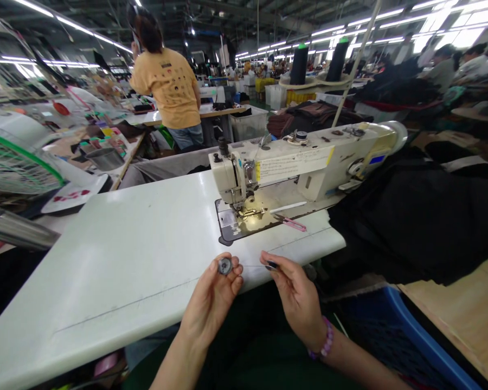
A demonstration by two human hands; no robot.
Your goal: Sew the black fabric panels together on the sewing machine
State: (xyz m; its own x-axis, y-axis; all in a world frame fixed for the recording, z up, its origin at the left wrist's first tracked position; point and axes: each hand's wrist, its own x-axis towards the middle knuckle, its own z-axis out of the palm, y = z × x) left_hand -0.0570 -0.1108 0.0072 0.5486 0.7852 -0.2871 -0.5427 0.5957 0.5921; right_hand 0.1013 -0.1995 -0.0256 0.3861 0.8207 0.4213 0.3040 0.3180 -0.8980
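Between its thumb and fingers, my left hand holds a round metal bobbin case over the table's front edge. To its right, my right hand pinches a small bobbin with dark thread. A thin thread stretches between the two parts. Behind both hands stands a cream sewing machine, its needle area above a worn metal plate. Pink-handled thread snips and a white stick lie by the machine's base.
The white tabletop extends to the left. Black fabric is heaped at the right, above a blue basket. A green-rimmed fan stands at the left. A person in a yellow shirt stands beyond the table.
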